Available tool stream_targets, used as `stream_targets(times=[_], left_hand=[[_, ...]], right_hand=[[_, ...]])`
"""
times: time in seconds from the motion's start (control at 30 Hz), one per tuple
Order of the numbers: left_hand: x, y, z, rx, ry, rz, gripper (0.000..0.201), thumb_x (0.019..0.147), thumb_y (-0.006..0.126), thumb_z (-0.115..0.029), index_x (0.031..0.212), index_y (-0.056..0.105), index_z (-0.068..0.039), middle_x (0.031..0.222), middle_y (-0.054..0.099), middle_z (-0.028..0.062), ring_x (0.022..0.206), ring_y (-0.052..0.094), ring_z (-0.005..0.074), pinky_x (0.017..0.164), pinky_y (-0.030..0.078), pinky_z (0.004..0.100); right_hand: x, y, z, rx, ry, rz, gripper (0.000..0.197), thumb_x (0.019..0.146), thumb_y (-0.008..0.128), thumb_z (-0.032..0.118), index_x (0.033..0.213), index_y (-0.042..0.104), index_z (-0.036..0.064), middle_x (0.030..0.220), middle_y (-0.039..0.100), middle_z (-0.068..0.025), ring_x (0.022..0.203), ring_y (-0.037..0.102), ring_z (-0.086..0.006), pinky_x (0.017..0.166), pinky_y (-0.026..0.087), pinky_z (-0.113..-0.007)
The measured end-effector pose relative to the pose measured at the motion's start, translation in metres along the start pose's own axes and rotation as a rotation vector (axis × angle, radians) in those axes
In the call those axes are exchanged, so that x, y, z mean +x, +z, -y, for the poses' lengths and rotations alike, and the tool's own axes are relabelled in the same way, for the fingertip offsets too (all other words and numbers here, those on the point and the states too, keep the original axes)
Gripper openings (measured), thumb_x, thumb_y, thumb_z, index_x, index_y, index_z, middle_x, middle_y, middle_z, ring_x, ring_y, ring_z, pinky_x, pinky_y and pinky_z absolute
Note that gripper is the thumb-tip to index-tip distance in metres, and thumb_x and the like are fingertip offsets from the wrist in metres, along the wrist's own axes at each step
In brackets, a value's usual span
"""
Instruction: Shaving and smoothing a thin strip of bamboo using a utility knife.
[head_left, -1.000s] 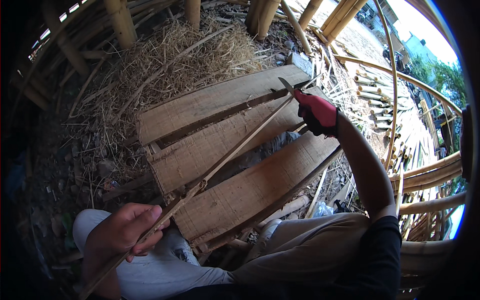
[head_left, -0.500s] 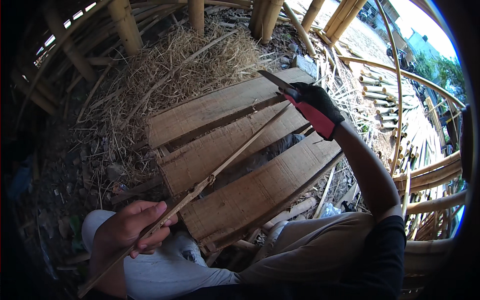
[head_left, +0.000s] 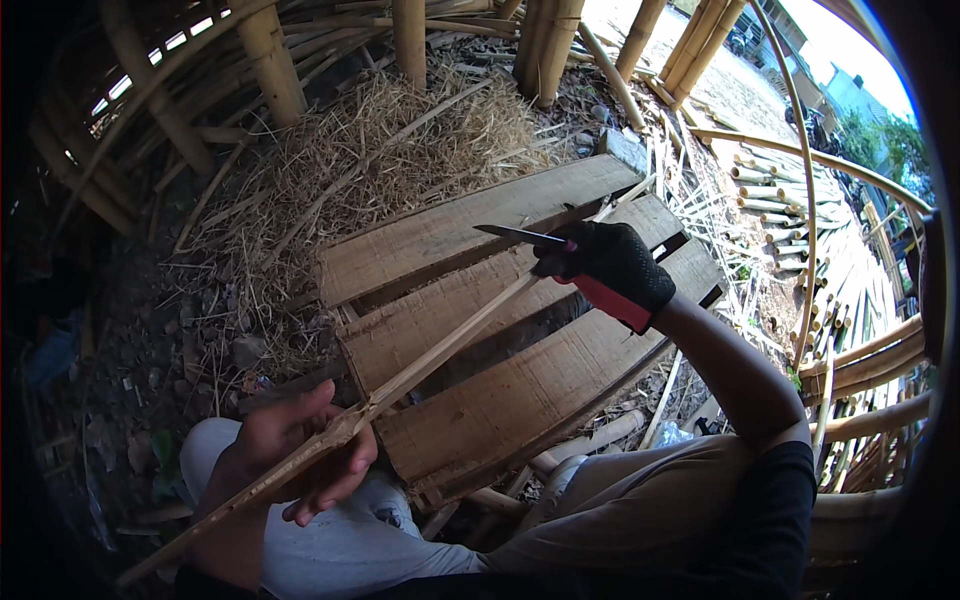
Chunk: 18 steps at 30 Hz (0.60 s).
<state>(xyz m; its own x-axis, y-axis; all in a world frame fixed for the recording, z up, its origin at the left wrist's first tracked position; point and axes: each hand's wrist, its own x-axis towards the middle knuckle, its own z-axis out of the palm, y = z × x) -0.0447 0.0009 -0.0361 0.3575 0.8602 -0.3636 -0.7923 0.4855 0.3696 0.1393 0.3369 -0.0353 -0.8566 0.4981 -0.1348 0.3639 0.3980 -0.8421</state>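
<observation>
A long, pale bamboo strip runs slantwise across the view, with a thicker knot near my left hand. Bare and loosely curled, that hand holds the strip between its raised thumb and partly spread fingers. My right hand wears a black and red glove and is closed round a knife, whose blade points left. The strip's upper part passes under the gloved fingers, which hide whether they grip it too. Both hands are over a low bench of wooden planks.
Dry shavings are heaped beyond the bench. Upright bamboo posts stand behind them, and cut bamboo poles are stacked to the right. My bent legs flank the bench's near edge. Gaps separate the planks.
The bamboo strip has slid down and left, bringing its knot up to my left hand, whose fingers have loosened. My right hand has come lower and nearer, with the knife turned more level.
</observation>
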Motion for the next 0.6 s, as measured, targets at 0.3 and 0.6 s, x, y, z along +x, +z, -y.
stream_targets(times=[0.3, 0.6], left_hand=[[0.020, 0.025, 0.003, 0.078, -0.159, -0.151, 0.056, 0.104, 0.023, -0.046, 0.110, 0.048, 0.004, 0.057, 0.049, 0.0063, 0.036, 0.049, 0.0123, 0.032, 0.040, 0.0202], [0.022, 0.038, 0.001, 0.167, -0.105, -0.259, 0.044, 0.105, 0.030, -0.040, 0.102, 0.049, 0.001, 0.051, 0.041, 0.0005, 0.033, 0.041, 0.0088, 0.031, 0.035, 0.0197]], right_hand=[[-0.020, 0.027, 0.005, -0.411, -0.314, -0.002, 0.040, 0.090, 0.065, 0.044, 0.114, 0.067, 0.0124, 0.089, 0.068, -0.0105, 0.086, 0.067, -0.0259, 0.076, 0.052, -0.035], [-0.019, -0.029, -0.029, 0.160, 0.166, -0.255, 0.020, 0.095, 0.063, 0.025, 0.102, 0.066, 0.0074, 0.076, 0.061, -0.0009, 0.066, 0.052, -0.0067, 0.058, 0.042, -0.025]])
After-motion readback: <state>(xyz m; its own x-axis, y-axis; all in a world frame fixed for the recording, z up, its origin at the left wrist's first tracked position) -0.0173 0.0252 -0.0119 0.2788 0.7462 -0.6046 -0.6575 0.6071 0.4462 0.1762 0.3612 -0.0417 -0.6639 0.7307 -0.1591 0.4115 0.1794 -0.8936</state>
